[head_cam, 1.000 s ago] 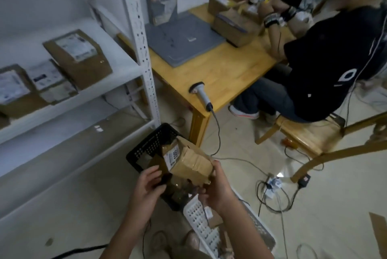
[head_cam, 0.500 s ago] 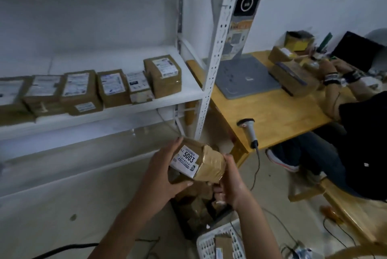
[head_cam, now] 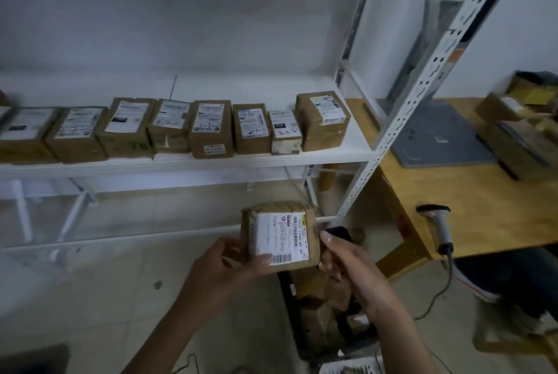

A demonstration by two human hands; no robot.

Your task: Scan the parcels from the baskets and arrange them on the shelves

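Handwritten "4-3-2" on the small white parcel [head_cam: 285, 131], label print on the held parcel [head_cam: 280, 236] blurred beyond reading

The brown parcel [head_cam: 277, 207] at lower centre has a white label [head_cam: 280, 236] with black barcode stripes, the shelf [head_cam: 181, 163] is white, the table [head_cam: 483, 207] at right yellow-brown.

I see the row of parcels [head_cam: 211, 129] filling the front of the shelf [head_cam: 357, 148]; bare board lies open behind it, plus a narrow gap before the perforated upright [head_cam: 419, 95].
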